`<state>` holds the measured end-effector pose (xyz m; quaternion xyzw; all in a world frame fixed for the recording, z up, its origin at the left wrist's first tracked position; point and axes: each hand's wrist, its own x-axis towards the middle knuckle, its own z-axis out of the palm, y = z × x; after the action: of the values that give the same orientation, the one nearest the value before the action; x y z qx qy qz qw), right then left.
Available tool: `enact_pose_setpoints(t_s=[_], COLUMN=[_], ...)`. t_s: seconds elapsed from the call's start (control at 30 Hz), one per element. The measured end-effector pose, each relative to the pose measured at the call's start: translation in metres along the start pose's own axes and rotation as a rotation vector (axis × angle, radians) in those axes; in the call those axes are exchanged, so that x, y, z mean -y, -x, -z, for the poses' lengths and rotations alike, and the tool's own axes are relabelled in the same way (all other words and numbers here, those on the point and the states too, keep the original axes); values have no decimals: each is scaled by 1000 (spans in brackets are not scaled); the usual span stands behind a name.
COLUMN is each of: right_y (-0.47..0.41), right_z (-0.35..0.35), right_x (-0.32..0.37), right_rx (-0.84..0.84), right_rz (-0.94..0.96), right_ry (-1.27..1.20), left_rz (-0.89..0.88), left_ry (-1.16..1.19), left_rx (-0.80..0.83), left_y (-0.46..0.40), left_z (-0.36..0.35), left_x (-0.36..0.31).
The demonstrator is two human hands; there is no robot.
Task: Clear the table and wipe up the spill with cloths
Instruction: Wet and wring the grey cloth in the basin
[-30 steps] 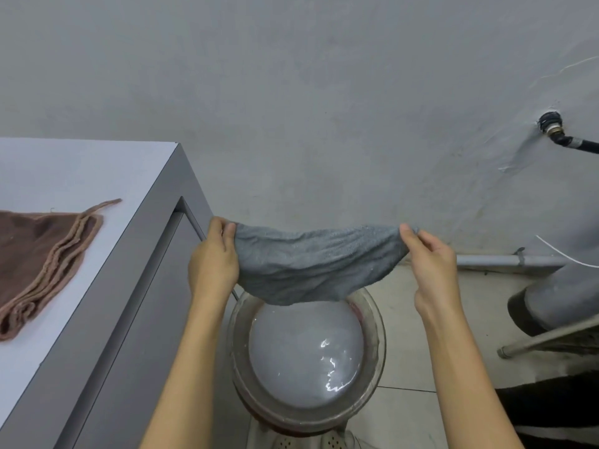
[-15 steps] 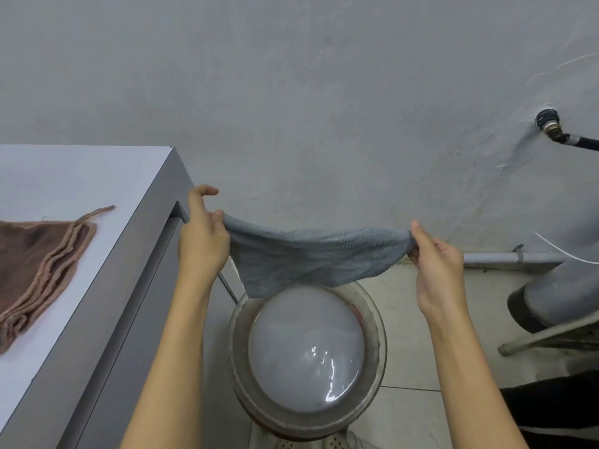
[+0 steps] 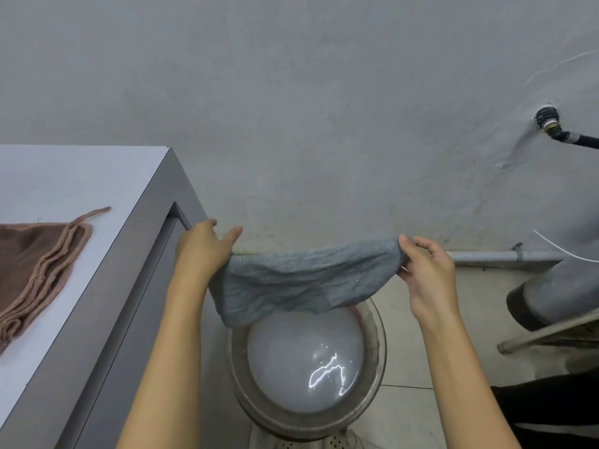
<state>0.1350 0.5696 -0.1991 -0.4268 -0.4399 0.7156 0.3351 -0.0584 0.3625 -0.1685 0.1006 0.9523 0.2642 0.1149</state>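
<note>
In the head view, the grey cloth [image 3: 304, 283] hangs spread between both hands directly above the basin [image 3: 308, 413] of water on the floor, probably so any drips fall back into it rather than onto the table [image 3: 81, 176]. The left hand [image 3: 202, 251] has its grip closed on the cloth's left corner, thumb and a finger sticking out loosely above. The right hand [image 3: 428, 270] pinches the opposite corner between thumb and fingertips, other fingers curled. The cloth sags in the middle, its lower edge near the basin rim. A folded brown cloth [image 3: 35, 264] lies on the table, well apart.
</note>
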Motion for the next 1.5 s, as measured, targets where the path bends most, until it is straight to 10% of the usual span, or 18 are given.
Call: enact_pose_setpoints(t_s=[0.13, 0.43, 0.9, 1.5], right_y=[0, 3, -4, 7], right_z=[3, 4, 10, 1], right_x=[7, 18, -3, -3], right_rx=[-33, 101, -66, -308], right_rz=[13, 143, 406, 605], right_ry=[-109, -55, 440, 487], left_rz=[76, -77, -276, -278], left_ry=[391, 351, 87, 234], left_rx=[225, 405, -196, -387], left_y=[7, 6, 4, 6], left_z=[11, 26, 2, 3], left_x=[-7, -16, -12, -19])
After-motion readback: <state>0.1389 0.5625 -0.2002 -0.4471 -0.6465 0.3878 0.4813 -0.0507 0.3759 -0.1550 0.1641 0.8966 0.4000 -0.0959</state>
